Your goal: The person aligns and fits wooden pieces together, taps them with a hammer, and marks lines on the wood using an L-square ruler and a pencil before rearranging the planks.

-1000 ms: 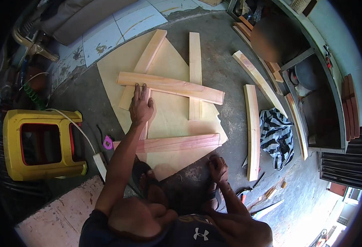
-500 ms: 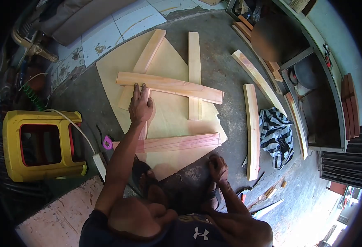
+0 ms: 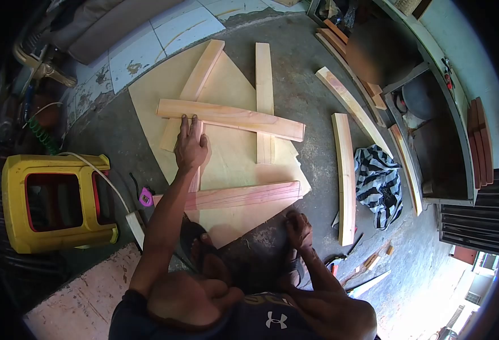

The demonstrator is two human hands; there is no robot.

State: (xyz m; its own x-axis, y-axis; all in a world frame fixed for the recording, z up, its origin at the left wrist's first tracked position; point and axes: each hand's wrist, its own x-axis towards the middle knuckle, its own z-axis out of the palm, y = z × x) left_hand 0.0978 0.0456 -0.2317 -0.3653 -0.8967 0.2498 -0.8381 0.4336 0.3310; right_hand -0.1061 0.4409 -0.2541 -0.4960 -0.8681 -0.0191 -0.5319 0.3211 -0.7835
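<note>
My left hand (image 3: 192, 148) lies over a short wooden piece (image 3: 197, 180), its fingers stretched out and the fingertips at the edge of a long plank (image 3: 232, 117). That plank rests across two others, a slanted plank (image 3: 204, 68) and an upright-running plank (image 3: 264, 85). Nearer to me a reddish plank (image 3: 246, 195) lies across the plywood sheet (image 3: 232, 224). My right hand (image 3: 299, 229) hangs near my foot, beside the sheet's near corner, with its fingers curled; whether anything is in them is hidden.
A yellow stool (image 3: 14, 198) and a pink tape measure (image 3: 145, 196) are at the left. To the right lie a plank (image 3: 345, 181), a curved plank (image 3: 357, 107), a striped cloth (image 3: 378, 184) and a saw (image 3: 371, 283). A metal frame shelf (image 3: 447, 200) stands beyond.
The whole view has shifted slightly, with the planks a little further left. My left hand stays on the wood, and my right hand stays low and curled.
</note>
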